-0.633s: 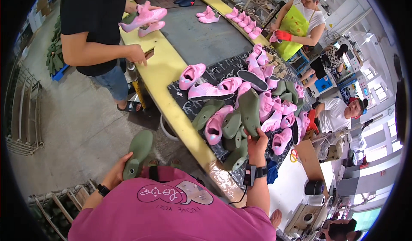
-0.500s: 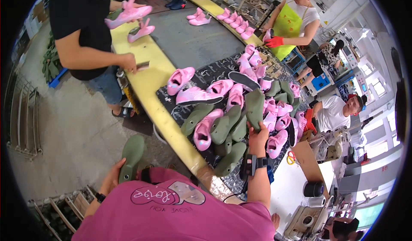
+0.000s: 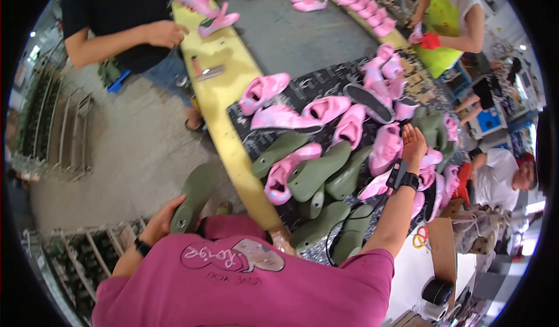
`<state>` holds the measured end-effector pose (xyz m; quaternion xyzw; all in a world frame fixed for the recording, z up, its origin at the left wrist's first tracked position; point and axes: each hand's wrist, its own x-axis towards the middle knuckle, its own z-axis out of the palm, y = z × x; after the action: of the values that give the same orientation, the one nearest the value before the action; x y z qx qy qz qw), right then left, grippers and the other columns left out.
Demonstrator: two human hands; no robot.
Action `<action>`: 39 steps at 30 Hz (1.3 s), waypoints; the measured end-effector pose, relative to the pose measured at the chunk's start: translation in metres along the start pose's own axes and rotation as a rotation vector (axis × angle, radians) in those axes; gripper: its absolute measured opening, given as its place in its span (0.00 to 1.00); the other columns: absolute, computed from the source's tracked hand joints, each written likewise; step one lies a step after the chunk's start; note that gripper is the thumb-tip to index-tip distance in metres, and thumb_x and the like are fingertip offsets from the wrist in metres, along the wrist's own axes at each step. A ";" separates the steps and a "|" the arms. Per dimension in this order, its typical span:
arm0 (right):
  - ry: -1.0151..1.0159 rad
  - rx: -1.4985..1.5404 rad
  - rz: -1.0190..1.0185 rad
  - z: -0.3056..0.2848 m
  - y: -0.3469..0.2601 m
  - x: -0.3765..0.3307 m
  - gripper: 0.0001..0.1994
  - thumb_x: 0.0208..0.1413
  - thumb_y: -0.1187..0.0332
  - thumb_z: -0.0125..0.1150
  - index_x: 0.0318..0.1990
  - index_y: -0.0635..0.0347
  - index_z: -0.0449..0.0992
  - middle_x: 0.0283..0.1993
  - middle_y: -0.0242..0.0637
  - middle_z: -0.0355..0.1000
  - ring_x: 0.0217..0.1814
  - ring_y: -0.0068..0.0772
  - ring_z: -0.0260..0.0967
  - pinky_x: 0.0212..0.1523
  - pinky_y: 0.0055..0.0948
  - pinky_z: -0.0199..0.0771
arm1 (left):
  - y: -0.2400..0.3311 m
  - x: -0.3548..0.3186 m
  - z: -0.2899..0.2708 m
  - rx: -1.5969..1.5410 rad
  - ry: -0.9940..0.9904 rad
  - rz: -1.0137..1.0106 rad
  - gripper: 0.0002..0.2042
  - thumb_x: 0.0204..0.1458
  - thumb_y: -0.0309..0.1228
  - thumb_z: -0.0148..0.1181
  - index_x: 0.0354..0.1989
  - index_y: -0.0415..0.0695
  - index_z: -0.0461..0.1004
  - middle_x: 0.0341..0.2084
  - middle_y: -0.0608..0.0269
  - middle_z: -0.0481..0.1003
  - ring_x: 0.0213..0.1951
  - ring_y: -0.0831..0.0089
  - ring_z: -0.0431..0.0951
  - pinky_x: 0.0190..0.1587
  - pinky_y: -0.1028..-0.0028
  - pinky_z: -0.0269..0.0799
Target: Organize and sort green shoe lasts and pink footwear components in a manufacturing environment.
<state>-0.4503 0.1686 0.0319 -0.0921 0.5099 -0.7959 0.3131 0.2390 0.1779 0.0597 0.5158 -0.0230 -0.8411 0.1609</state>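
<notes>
- Left hand [image 3: 158,225] down at left side, off the table, fingers wrapped round heel end of olive-green shoe last [image 3: 193,196]; last angled up and away from hand, toe toward yellow table edge [image 3: 227,123].
- Right hand [image 3: 414,142] stretched out over shoe pile, fingers spread open, nothing in grip; black wrist strap [image 3: 403,177] just behind hand.
- Just left of right hand: pink shoe [image 3: 385,148]; beyond hand: dark green last [image 3: 432,128]; touching or not, cannot tell.
- Further left of right hand, nearer body: more green lasts [image 3: 317,173] and pink shoes [image 3: 285,173] heaped on dark mat [image 3: 326,80].
- Far beyond left hand: person in black top, hand [image 3: 166,34] near pink shoes [image 3: 216,21] on yellow edge.
- Far beyond right hand: person in green apron, red glove [image 3: 431,41].
</notes>
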 end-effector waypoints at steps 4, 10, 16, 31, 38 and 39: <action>-0.353 -0.168 0.098 0.044 0.034 -0.100 0.11 0.52 0.71 0.53 0.41 0.67 0.69 0.35 0.44 0.73 0.32 0.34 0.73 0.29 0.24 0.73 | 0.022 0.040 0.037 0.169 -0.170 -0.068 0.24 0.54 0.46 0.47 0.46 0.35 0.65 0.34 0.45 0.73 0.32 0.57 0.76 0.35 0.60 0.75; -0.608 -0.744 0.055 0.076 0.038 -0.226 0.10 0.53 0.73 0.52 0.40 0.70 0.69 0.32 0.38 0.73 0.30 0.25 0.71 0.27 0.20 0.70 | 0.056 0.109 0.064 0.304 -0.452 -0.090 0.23 0.54 0.48 0.46 0.44 0.37 0.66 0.30 0.46 0.73 0.29 0.57 0.76 0.29 0.60 0.75; -0.418 -0.619 0.052 0.070 0.039 -0.294 0.09 0.54 0.73 0.52 0.40 0.70 0.69 0.33 0.39 0.73 0.31 0.25 0.71 0.28 0.20 0.70 | 0.105 0.154 0.127 0.676 -0.330 -0.130 0.22 0.52 0.50 0.47 0.41 0.41 0.68 0.24 0.50 0.73 0.22 0.57 0.75 0.23 0.60 0.73; -0.651 -0.892 0.132 0.092 0.058 -0.328 0.10 0.55 0.73 0.51 0.42 0.68 0.70 0.34 0.37 0.73 0.34 0.24 0.71 0.34 0.22 0.70 | 0.091 0.168 0.017 0.249 -0.081 0.381 0.24 0.50 0.39 0.53 0.50 0.36 0.60 0.45 0.45 0.65 0.46 0.57 0.69 0.48 0.59 0.67; -1.073 -0.806 0.277 0.150 0.118 -0.324 0.10 0.57 0.73 0.50 0.44 0.69 0.69 0.36 0.38 0.73 0.35 0.25 0.71 0.34 0.22 0.72 | 0.006 0.103 -0.108 0.000 0.020 0.313 0.18 0.50 0.39 0.54 0.42 0.37 0.65 0.38 0.48 0.70 0.42 0.56 0.71 0.44 0.63 0.69; -1.121 -0.841 0.271 0.159 0.124 -0.330 0.10 0.57 0.73 0.50 0.43 0.69 0.69 0.36 0.39 0.73 0.35 0.25 0.71 0.34 0.23 0.72 | -0.002 0.092 -0.114 -0.009 0.117 0.246 0.17 0.50 0.38 0.54 0.41 0.38 0.66 0.37 0.49 0.71 0.41 0.57 0.71 0.43 0.63 0.69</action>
<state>-0.0665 0.2083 0.0547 -0.5362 0.5428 -0.3186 0.5624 0.3001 0.1675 -0.0736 0.5563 -0.0728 -0.7838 0.2663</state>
